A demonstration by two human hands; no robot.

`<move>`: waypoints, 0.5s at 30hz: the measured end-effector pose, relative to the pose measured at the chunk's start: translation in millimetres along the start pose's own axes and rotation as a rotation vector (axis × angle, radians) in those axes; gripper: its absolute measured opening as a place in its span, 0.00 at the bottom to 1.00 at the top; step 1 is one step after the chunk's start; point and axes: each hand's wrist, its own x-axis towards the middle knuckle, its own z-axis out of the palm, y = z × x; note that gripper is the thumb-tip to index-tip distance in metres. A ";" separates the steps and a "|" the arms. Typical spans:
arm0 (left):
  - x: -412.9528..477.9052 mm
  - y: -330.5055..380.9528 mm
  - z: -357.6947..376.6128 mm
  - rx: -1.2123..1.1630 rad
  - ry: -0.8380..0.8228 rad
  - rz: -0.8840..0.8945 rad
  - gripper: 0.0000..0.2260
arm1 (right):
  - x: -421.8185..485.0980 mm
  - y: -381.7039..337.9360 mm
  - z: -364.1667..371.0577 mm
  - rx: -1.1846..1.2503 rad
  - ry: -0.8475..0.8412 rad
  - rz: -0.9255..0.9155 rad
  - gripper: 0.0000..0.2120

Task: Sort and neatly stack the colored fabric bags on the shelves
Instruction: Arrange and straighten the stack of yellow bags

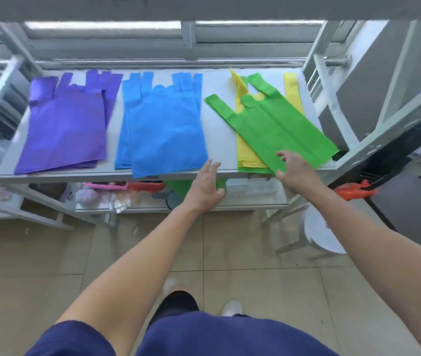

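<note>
Your left hand (208,186): fingers straight and close together, thumb out to the side, holding nothing. It sits at the front edge of the white shelf (219,111), in the bare gap between the blue pile and the yellow pile.

Your right hand (296,172): thumb and fingers spread apart over the near end of the green bag (276,124). No grip on it is visible, and you cannot tell whether the fingertips touch the fabric.

Green bag: lies flat and skewed, handles toward the back left, bottom toward the front right, draped across the yellow bags (246,152). A second green layer shows under the yellow stack at the front edge.

Blue bags (163,129): mid-shelf pile, handles to the back, edges fanned, with the top one's near corner overhanging the front edge.

Purple bags (65,129): left end, handles to the back, loosely aligned, well apart from the green bag.

Lower shelf (250,191): a pink item (106,186), a red-orange item (147,186) and a piece of green fabric (178,187) just beside your left hand; details are blurred.

An orange plastic bag (353,192) hangs off the frame to the right, with a white stool (317,235) on the tiled floor (50,253) below it.
</note>
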 end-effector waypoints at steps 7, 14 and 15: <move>47.7 1.5 19.5 -0.012 -0.028 -0.021 0.31 | 38.3 66.3 26.8 -0.594 -0.107 -0.080 0.41; 95.6 34.1 26.2 -0.006 0.049 0.026 0.26 | 65.5 99.4 13.5 -0.247 0.066 -0.239 0.10; 102.0 39.9 29.4 0.001 0.047 0.028 0.25 | 70.8 100.7 5.4 -0.175 0.031 -0.227 0.07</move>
